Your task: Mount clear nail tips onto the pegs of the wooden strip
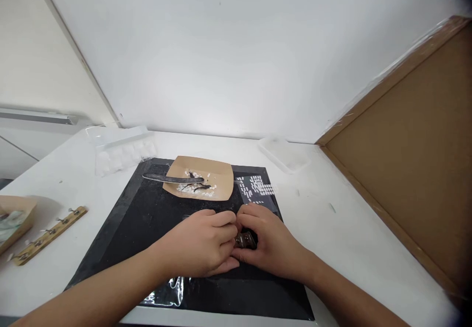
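Over the black mat (158,233), my two hands meet around a small dark piece with shiny metal spots (245,240). My right hand (271,243) curls about it, thumb below and fingers above. My left hand (206,243) is closed at its left end, the fingertips pinched together; whatever they grip is hidden. Just beyond the hands stands a tan paper tray (223,172) with small white bits and dark strips inside. A dark, slightly curved file-like strip (169,178) lies across its left rim. Right of the tray, a sheet of small white stickers (258,187) rests on the mat.
At the left lies a wooden strip with several metal pegs (51,233), beside another paper tray (27,214). A clear plastic pack with white contents (123,152) sits at the back left, a translucent shallow tray (283,154) at the back right. A brown-framed board (398,155) leans on the right.
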A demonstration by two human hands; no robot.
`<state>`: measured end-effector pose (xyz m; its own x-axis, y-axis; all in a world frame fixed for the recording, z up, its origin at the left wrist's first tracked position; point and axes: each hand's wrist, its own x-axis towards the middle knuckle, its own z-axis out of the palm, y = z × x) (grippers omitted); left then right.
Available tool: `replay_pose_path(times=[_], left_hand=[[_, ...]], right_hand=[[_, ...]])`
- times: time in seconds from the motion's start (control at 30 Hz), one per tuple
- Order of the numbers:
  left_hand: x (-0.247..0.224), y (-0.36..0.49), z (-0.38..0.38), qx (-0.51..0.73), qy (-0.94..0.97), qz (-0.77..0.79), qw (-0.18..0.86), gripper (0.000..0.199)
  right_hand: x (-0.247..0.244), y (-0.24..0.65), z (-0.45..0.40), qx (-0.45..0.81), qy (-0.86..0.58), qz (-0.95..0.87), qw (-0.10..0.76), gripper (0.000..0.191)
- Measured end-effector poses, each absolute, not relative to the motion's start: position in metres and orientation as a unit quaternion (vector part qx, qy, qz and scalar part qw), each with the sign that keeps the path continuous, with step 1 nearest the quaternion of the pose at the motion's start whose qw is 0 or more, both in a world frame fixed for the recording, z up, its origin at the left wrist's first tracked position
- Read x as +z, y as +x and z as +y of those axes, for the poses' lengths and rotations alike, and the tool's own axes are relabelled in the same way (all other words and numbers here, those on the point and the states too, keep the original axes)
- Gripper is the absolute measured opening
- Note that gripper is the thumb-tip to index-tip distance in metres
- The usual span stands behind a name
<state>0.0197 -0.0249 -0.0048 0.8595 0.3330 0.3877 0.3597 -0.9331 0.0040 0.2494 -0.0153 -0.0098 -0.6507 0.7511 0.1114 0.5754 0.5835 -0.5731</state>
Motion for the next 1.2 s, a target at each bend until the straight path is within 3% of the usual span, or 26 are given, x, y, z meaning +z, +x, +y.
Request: replay_pose_path(times=[1.2], left_hand=[[-0.0071, 0.0170, -0.0199, -0.218, -0.959, -0.181, 0.022, 0.027]], right_hand=[[-0.0102, 0.2539, -0.0157, 0.278, -0.363, -0.875, 0.159, 0.026]])
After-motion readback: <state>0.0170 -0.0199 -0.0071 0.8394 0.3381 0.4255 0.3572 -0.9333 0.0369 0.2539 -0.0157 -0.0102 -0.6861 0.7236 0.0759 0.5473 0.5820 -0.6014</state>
